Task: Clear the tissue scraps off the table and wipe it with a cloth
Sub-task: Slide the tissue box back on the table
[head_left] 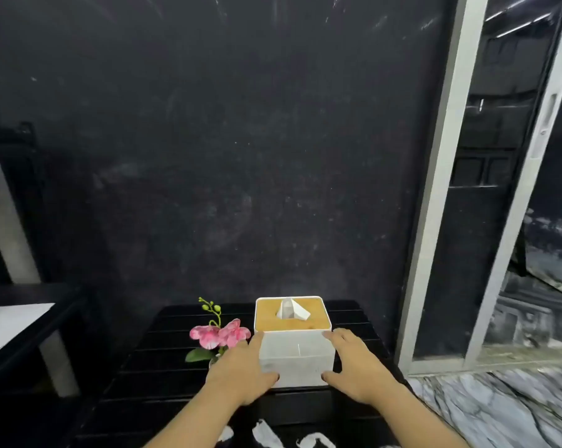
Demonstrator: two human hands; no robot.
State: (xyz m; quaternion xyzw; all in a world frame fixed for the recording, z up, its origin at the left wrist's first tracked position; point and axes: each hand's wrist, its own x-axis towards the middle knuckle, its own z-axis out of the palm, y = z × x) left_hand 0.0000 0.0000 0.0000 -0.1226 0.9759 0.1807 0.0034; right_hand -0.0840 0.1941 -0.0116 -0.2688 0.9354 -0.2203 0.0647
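A white tissue box (pixel 296 357) with a wooden lid and a tissue poking out stands on the black slatted table (pixel 163 367). My left hand (pixel 241 373) presses against the box's left side, thumb on its front face. My right hand (pixel 357 367) grips the right side in the same way. Several white tissue scraps (pixel 266 434) lie on the table near its front edge, between my forearms. No cloth is in view.
A pink artificial orchid (pixel 220 333) stands just left of the box, partly behind my left hand. A dark wall rises behind the table. A white door frame (pixel 434 221) and marble floor (pixel 499 409) are to the right; a dark shelf (pixel 24 318) is to the left.
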